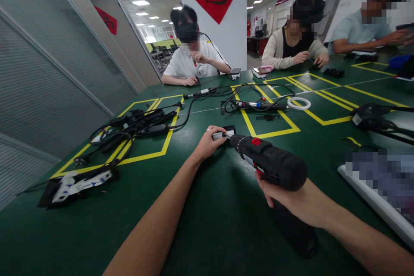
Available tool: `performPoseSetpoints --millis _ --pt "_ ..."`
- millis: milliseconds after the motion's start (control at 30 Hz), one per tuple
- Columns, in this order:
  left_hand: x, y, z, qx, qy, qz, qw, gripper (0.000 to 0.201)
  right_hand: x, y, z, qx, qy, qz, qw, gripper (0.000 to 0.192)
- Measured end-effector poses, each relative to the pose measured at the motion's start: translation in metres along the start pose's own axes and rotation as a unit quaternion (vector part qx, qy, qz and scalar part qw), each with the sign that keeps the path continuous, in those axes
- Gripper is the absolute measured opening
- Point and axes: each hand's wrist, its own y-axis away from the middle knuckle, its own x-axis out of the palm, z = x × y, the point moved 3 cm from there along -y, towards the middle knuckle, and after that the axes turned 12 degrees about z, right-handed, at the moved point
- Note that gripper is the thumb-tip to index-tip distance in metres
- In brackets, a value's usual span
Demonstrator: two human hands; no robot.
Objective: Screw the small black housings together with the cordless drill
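My right hand [287,198] is wrapped round the grip of a black cordless drill [274,159] with a red switch on top. The drill points forward and left, and its bit reaches a small black and silver piece [230,130] on the green table. Just left of the bit, my left hand [208,140] has its fingers closed on that small piece, pressing it near the tabletop. A ring shows on one finger. What exactly the piece is, I cannot make out, and whether the bit sits in a screw is hidden.
Tangled black cables and adapters [142,123] lie at left, near a black and white piece [80,185]. Ahead are a pen-shaped electric screwdriver [261,105] and a white ring [299,103]. A black headset-like object [368,116] and a white-edged device [375,202] lie right. Several people sit opposite.
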Motion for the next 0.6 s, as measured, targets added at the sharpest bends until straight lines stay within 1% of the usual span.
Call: performPoseSetpoints --millis 100,200,367,600 --pt "0.0000 0.0002 -0.0002 -0.001 0.001 0.001 1.000 0.022 -0.0005 0.0002 0.0001 -0.003 0.002 0.005 1.000 0.012" --pt "0.0002 -0.0005 0.0001 -0.005 0.000 -0.001 1.000 0.022 -0.0012 -0.0001 -0.0015 -0.002 -0.002 0.009 1.000 0.015" --pt "0.0011 -0.0012 0.0008 -0.005 -0.001 -0.004 1.000 0.020 -0.0005 -0.0002 -0.0028 0.000 -0.011 0.005 1.000 0.016" --pt "0.0019 -0.0014 0.0010 -0.006 -0.004 -0.007 1.000 0.021 0.0023 0.0015 0.0025 -0.001 -0.015 -0.011 1.000 0.017"
